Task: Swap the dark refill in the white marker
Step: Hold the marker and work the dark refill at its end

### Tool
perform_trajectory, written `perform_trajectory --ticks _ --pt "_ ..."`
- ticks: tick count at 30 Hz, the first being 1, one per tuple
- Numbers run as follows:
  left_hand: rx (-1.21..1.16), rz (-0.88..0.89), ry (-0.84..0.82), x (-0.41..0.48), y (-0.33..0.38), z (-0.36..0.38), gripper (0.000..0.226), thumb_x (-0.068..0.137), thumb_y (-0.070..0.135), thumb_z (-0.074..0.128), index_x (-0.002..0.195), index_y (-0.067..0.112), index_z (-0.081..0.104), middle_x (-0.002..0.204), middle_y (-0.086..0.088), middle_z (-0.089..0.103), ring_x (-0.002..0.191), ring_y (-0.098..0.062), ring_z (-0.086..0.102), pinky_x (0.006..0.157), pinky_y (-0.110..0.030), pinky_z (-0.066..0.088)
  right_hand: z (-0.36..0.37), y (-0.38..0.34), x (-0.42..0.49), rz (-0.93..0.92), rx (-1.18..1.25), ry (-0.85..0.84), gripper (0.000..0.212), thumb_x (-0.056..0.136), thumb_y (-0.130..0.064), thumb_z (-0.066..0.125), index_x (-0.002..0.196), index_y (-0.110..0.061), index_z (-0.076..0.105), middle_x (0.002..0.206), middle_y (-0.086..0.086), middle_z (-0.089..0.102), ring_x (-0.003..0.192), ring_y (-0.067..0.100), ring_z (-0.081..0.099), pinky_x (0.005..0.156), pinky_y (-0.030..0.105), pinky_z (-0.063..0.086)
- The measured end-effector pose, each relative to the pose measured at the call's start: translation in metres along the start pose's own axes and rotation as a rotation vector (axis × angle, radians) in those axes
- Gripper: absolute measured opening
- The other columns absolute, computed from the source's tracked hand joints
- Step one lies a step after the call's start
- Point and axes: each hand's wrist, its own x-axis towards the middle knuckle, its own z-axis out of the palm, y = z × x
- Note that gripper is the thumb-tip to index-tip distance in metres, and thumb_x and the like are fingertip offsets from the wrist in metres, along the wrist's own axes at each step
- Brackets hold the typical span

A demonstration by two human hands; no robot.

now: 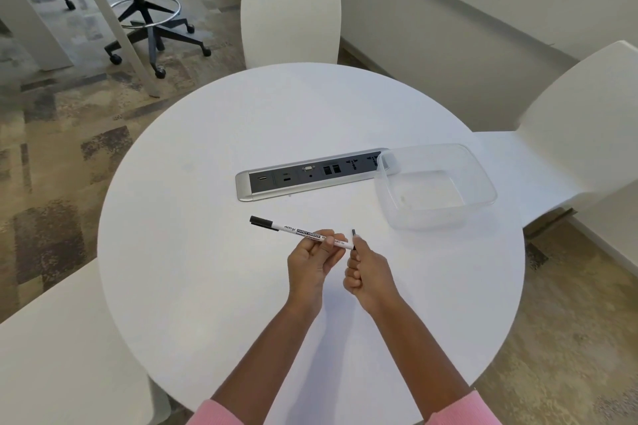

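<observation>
Left hand [312, 260] grip: fingers curled round the white marker [290, 228] near its rear end, held over the desk [207, 252], black cap [259, 220] pointing left. Right hand [362, 269] grip: pinches a small dark piece [354, 232] just at the marker's rear end; refill or plug, cannot tell. Clear tub [424, 219] and socket strip [286, 179] lie beyond.

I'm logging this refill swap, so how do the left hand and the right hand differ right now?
The left hand grips the marker around its barrel; the right hand pinches only a small dark piece. The left hand lies under the marker; the right hand sits just past the marker's near end. Both are held close together over the table.
</observation>
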Motion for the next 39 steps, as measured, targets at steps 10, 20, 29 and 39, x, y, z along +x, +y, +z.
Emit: perform_trajectory --ticks 10,20,29,39 --pt "-0.204 -0.125 0.217 -0.008 0.011 0.023 0.010 0.090 0.000 0.053 0.084 0.004 0.061 0.076 -0.008 0.068 0.059 -0.010 0.070 0.060 -0.018 0.058 0.009 0.011 0.002 -0.553 -0.281 0.102 0.045 0.097 -0.025 0.038 0.057 -0.014 0.055 0.039 -0.012 0.036 0.042 0.006 0.030 0.044 0.020 0.028" --pt "-0.160 -0.183 0.243 -0.008 0.015 0.020 0.007 0.089 -0.001 0.054 0.085 0.000 0.061 0.085 -0.012 0.066 0.064 -0.011 0.069 0.064 -0.018 0.058 -0.004 0.013 0.009 -0.678 -0.470 0.108 0.049 0.096 -0.028 0.040 0.054 -0.004 0.036 0.047 -0.006 0.028 0.048 0.011 0.026 0.050 0.028 0.025" --pt "-0.017 -0.020 0.092 -0.008 0.018 0.021 0.008 0.087 -0.001 0.056 0.082 0.004 0.061 0.083 -0.010 0.067 0.072 -0.010 0.069 0.067 -0.016 0.056 0.002 -0.014 0.003 -0.116 -0.018 0.018 0.037 0.090 -0.022 0.047 0.055 -0.016 0.035 0.033 -0.012 0.025 0.029 0.005 0.018 0.033 0.016 0.015" --pt "0.009 0.039 0.001 -0.010 0.019 0.012 0.017 0.090 -0.001 0.050 0.083 0.006 0.064 0.082 -0.005 0.072 0.083 -0.014 0.069 0.074 -0.018 0.056 0.003 -0.019 -0.002 -0.002 -0.071 -0.053 0.040 0.090 -0.029 0.050 0.055 -0.018 0.034 0.034 -0.011 0.024 0.030 0.005 0.017 0.032 0.015 0.015"
